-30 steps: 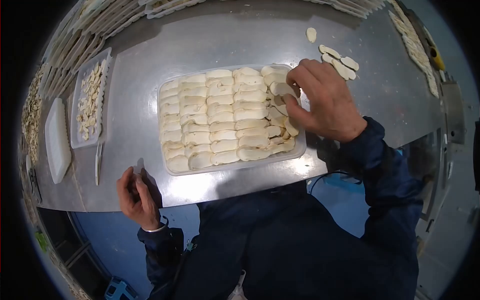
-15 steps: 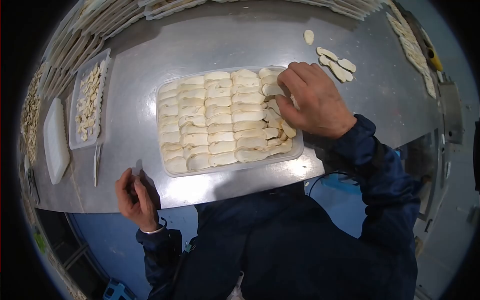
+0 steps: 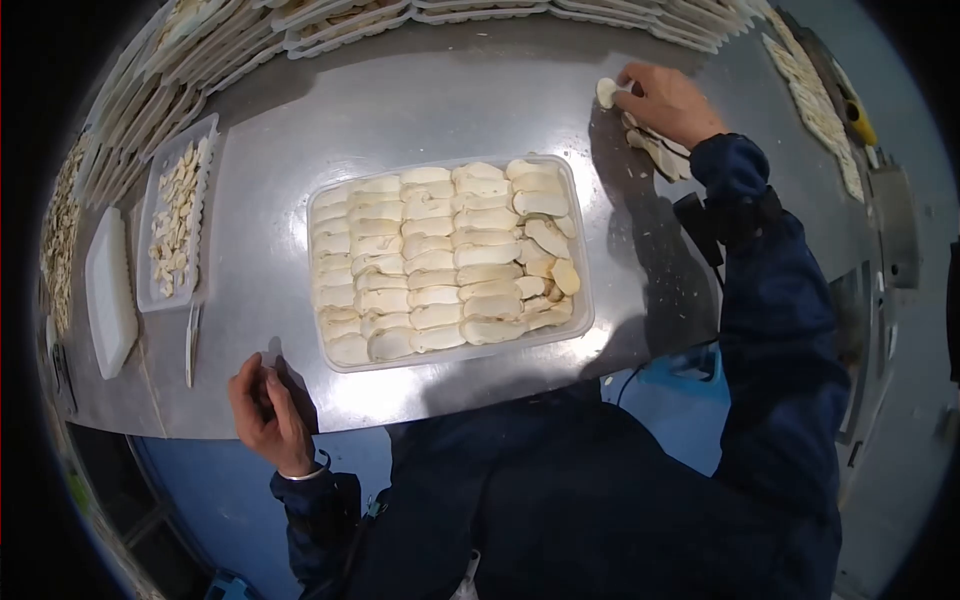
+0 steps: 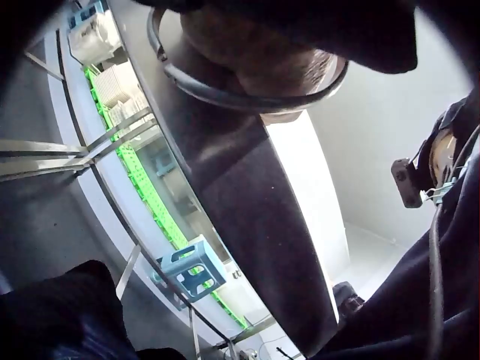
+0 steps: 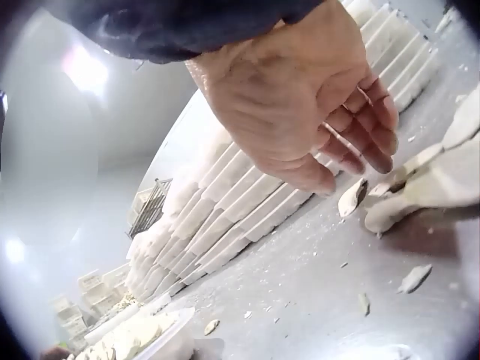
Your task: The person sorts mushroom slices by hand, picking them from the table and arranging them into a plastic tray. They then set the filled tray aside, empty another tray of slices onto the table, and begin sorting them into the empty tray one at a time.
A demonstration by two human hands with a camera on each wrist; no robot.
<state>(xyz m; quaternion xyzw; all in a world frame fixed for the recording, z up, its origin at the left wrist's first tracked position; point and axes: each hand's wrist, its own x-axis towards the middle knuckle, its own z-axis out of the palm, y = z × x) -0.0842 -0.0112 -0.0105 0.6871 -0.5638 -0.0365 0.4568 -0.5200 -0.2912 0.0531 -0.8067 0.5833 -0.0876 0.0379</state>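
Note:
A translucent tray (image 3: 583, 240) on the metal table holds overlapping pale slices (image 3: 430, 275) in columns, less even at its right end. Past its upper right corner, my right hand (image 3: 672, 105) reaches over the table, thumb and fingertips beside a single loose slice (image 3: 606, 93). More slices (image 3: 655, 155) lie partly under that hand. The right wrist view shows the hand (image 5: 292, 97) with fingers loosely bent and apart, just above a slice (image 5: 352, 197). My left hand (image 3: 272, 415) rests at the table's front edge, fingers loosely curled, holding nothing; its fingers are hidden in the left wrist view.
Left of the tray stand a narrow tray of small pieces (image 3: 208, 165), a white lid-like tray (image 3: 110, 290) and a thin white tool (image 3: 192, 345). Stacked trays (image 3: 350, 25) line the back. A yellow-handled tool (image 3: 858, 120) lies at the far right.
My right hand has moved from the tray's right end up and right to the loose slices. Pale slices it covered at that end now show. My left hand stays at the table edge.

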